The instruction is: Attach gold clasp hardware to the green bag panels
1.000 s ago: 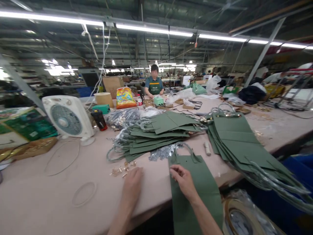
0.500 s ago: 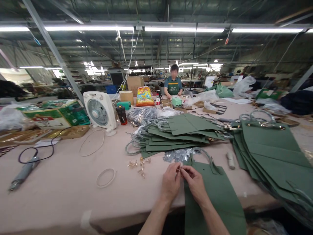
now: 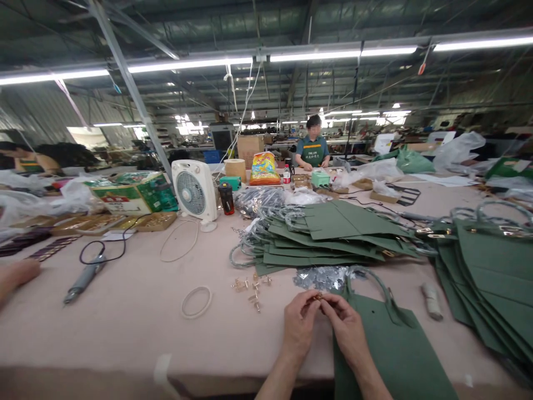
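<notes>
Workshop surface [image 3: 137,333]: left hand [image 3: 298,322], right hand [image 3: 345,328] both pinching gold-toned metal fitting [image 3: 318,297]; green bag panel [image 3: 395,344] four o'clock from nearer right hand, long axis eleven-to-five.

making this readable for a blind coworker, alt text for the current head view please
A person's left grip and right grip together hold a small gold-coloured fitting by a green bag on the table. Loose fittings lie to the left; stacked green bags and a fan are farther back.
</notes>
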`<control>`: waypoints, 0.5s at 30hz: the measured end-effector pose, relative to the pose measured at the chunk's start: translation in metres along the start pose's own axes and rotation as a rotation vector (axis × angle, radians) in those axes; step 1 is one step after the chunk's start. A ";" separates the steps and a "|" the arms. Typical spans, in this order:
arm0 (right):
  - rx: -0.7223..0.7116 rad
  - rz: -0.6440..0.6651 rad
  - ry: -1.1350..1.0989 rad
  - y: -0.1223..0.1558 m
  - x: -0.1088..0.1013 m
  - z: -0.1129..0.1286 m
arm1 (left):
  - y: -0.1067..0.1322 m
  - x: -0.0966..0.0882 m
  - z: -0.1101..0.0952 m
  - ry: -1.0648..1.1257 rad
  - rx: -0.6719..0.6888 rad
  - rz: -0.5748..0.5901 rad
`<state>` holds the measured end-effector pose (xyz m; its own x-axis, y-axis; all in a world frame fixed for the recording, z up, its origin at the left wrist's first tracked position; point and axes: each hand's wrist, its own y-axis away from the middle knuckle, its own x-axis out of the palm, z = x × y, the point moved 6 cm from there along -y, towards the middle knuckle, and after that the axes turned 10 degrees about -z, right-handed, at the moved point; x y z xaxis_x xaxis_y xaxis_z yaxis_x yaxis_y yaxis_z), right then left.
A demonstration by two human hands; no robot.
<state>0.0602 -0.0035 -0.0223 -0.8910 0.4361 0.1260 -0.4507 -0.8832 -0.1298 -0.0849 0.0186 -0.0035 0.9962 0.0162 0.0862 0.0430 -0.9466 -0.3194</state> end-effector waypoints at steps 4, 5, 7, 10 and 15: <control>-0.096 -0.023 0.041 0.002 0.001 0.007 | 0.000 -0.003 -0.007 -0.105 0.104 -0.053; -0.121 -0.031 0.060 0.002 0.001 0.008 | 0.001 -0.002 -0.009 -0.124 0.137 -0.044; -0.150 -0.045 0.092 0.002 0.000 0.010 | 0.003 0.000 -0.012 -0.146 0.196 -0.029; -0.155 -0.070 0.123 0.002 -0.001 0.009 | 0.004 -0.001 -0.008 -0.135 0.190 -0.041; -0.161 -0.047 0.129 0.001 0.000 0.004 | 0.005 -0.006 0.005 -0.076 0.057 -0.083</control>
<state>0.0606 -0.0048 -0.0185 -0.8637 0.5040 0.0098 -0.4857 -0.8267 -0.2839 -0.0905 0.0154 -0.0104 0.9918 0.1202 0.0439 0.1280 -0.9212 -0.3674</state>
